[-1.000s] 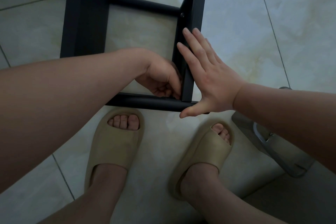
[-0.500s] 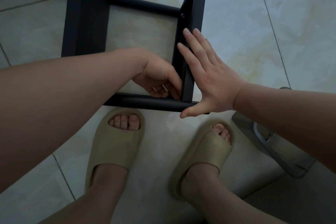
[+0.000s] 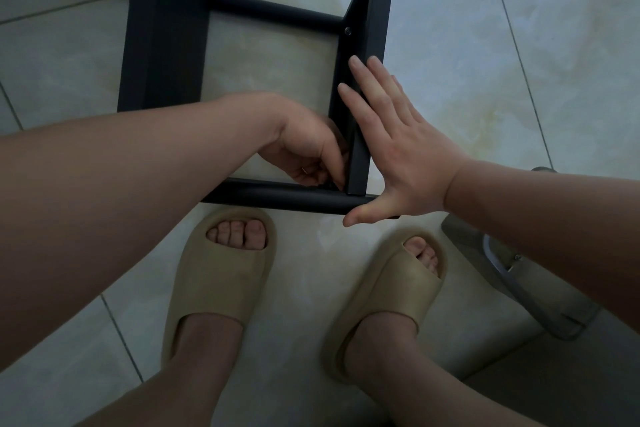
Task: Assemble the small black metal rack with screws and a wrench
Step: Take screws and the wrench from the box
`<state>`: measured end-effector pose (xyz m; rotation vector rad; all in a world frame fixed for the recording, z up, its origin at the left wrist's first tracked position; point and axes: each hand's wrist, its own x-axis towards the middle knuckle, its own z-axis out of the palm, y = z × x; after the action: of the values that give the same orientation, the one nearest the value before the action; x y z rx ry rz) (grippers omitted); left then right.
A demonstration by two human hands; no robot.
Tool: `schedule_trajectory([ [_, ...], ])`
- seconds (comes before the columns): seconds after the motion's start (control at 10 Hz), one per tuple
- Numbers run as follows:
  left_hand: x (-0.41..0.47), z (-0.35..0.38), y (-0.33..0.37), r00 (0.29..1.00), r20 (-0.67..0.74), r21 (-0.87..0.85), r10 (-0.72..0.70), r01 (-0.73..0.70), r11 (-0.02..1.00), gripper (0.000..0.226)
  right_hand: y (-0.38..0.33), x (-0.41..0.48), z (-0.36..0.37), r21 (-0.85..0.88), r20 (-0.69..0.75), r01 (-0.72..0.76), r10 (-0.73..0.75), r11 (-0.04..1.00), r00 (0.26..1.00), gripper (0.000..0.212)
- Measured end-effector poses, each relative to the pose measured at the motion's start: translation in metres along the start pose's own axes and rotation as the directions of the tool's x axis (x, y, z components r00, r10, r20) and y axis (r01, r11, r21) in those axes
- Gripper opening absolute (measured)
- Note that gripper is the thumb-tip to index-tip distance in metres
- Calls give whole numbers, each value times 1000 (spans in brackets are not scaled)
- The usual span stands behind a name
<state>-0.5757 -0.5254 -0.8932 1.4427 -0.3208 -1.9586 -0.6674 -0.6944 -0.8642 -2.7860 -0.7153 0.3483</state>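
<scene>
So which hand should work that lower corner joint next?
Left, probably. The left hand sits curled at the inner corner where upright panel meets bottom tube; the right hand lies flat, bracing the panel.

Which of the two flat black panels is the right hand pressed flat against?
The panel at the frame's right end, with a screw near its top; the right hand lies along it. The wider panel stands apart.

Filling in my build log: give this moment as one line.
step: rack corner joint | left hand: fingers curled at lower joint, contents hidden | right hand: flat against side panel
</scene>
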Motion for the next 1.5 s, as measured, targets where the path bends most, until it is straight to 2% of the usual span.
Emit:
schedule_trajectory([
  [0.1, -1, 0, 0, 1000, -7, 9, 15, -15, 1000, 20, 0, 0, 0, -3, -1, -1, 1, 1000, 1000, 138],
  [0.3, -3, -1, -2, 996, 50, 24, -73, 71, 997, 9, 1, 0, 0, -3, 2, -3, 3, 1000, 1000, 139],
  [0.4, 1, 1, -2, 999, 23, 23, -45, 44, 999, 17, 1, 0, 1, 1, -1, -1, 1, 1000, 1000, 139],
  [0.7, 0, -1, 0, 1000, 3, -9, 21, -21, 1000, 20, 1, 0, 1, 9, -6, 2, -2, 1000, 1000, 138],
  [0.9, 1, -2, -2, 1000, -4, -36, 18, -18, 999, 19, 1, 0, 1, 6, -8, 1, -1, 1000, 1000, 138],
  [1.0, 0, -4, -4, 999, 9, -46, -31, 31, 998, 17, 1, 0, 1, 2, -7, 1, -1, 1000, 1000, 138],
  [1.1, 0, -2, -3, 997, 21, 30, -75, 75, 997, 15, 1, 0, 2, 4, -6, 0, 0, 1000, 1000, 138],
  [1.2, 2, -1, 0, 998, 8, 33, -55, 55, 998, 26, 0, 0, 1, 3, -7, -1, 1, 1000, 1000, 138],
  [1.5, 0, 1, 1, 1000, -11, 4, -15, 15, 1000, 19, 0, 0, 0, 1, 1, -2, 2, 1000, 1000, 139],
])
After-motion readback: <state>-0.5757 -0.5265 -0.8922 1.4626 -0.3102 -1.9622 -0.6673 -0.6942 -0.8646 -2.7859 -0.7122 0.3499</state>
